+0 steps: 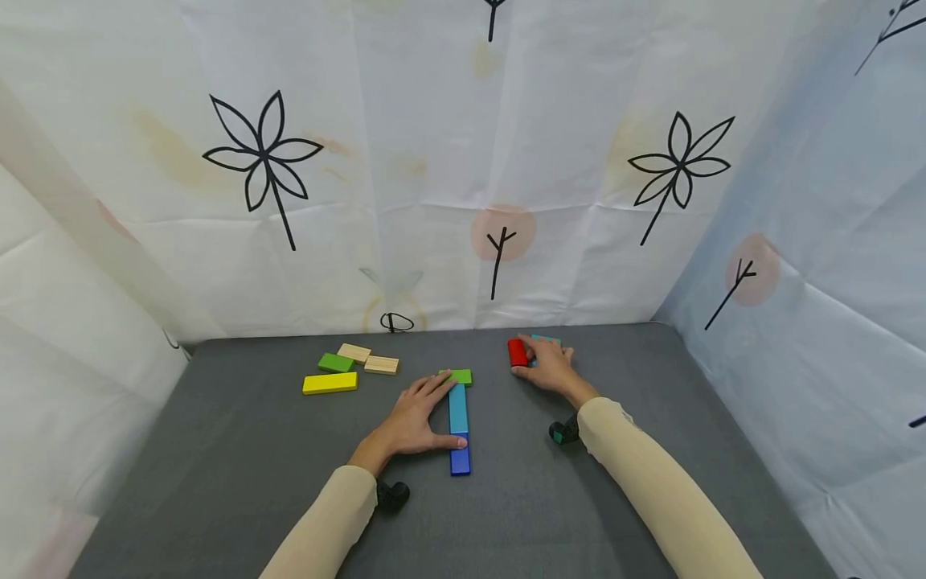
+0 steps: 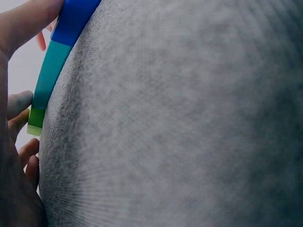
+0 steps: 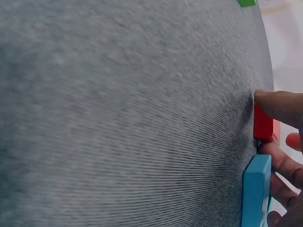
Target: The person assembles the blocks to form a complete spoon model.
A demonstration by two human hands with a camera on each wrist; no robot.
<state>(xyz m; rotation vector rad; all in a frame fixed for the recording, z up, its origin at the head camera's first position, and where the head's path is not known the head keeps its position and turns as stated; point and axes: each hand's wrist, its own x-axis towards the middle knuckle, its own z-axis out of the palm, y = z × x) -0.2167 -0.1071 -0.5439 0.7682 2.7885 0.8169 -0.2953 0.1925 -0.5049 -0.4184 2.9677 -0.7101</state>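
Observation:
A dark blue block, a light blue block and a green block lie end to end on the grey cloth, the green one crosswise at the far end. My left hand spans this row from its left side, its thumb on the dark blue block and its fingertips by the green one. To the right, my right hand pinches a red block between thumb and finger. Beside the red piece, a light blue block lies close to the other fingers, partly hidden in the head view.
At the far left of the grey table lie a yellow block, a green block and two plain wooden blocks. A white patterned cloth hangs behind the table's back edge.

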